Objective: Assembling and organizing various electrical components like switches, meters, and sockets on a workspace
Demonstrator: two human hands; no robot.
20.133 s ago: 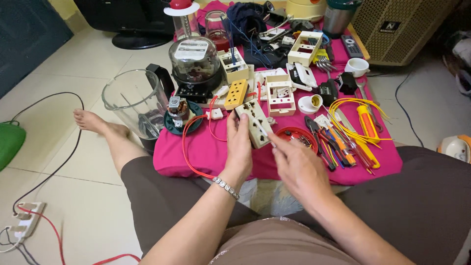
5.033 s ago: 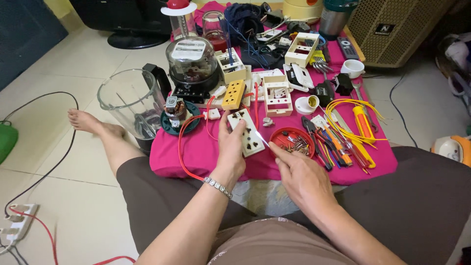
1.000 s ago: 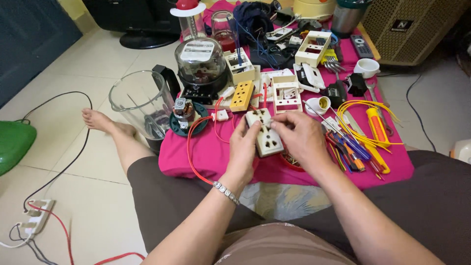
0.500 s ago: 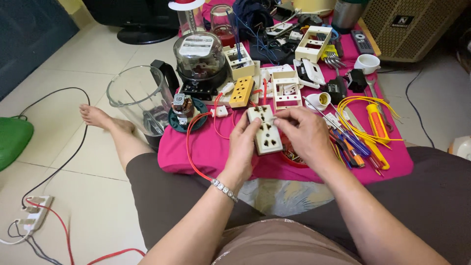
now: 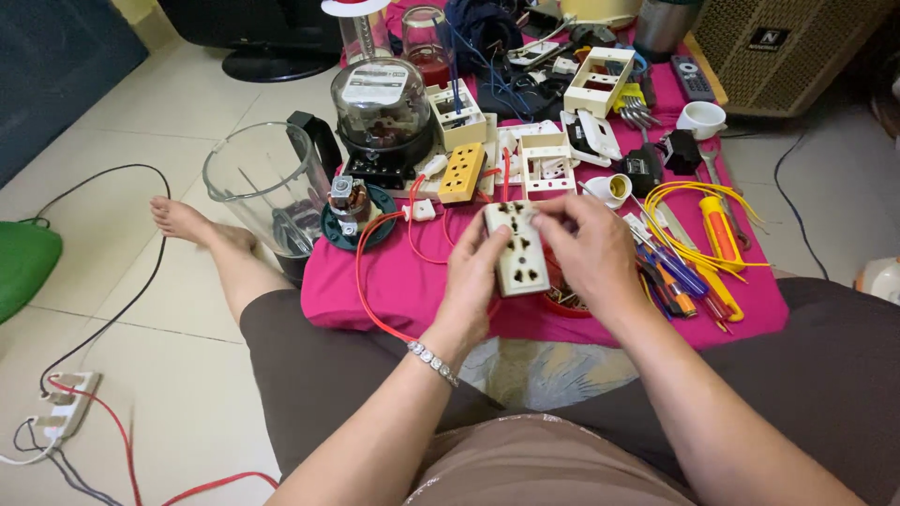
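A: Head view. Cream multi-socket outlet block (image 5: 518,251) held up over the pink cloth (image 5: 394,281), between both hands. Left hand (image 5: 478,276) wrapped round its left edge, grip clenched on it. Right hand (image 5: 591,248) pinching the top right corner, grip also grasping the block.

B: Progress?

A: Block looks assembled, face up, sockets showing. No wire seen attached to it. Red wire (image 5: 375,281) looped on the cloth beside it, apparently free. Back of the block hidden, so can't tell about screws. Wiring judged undone.

B: Containers?

A: Clear blender jar (image 5: 253,187) standing left of the cloth, blade at the bottom, otherwise looks empty. Red dish (image 5: 567,298) under the right hand, small metal bits inside, mostly hidden. White cup (image 5: 701,119) far right, contents not visible. Glass-domed meter (image 5: 382,103) behind. Yellow-handled screwdrivers (image 5: 717,225) lying right, untouched.
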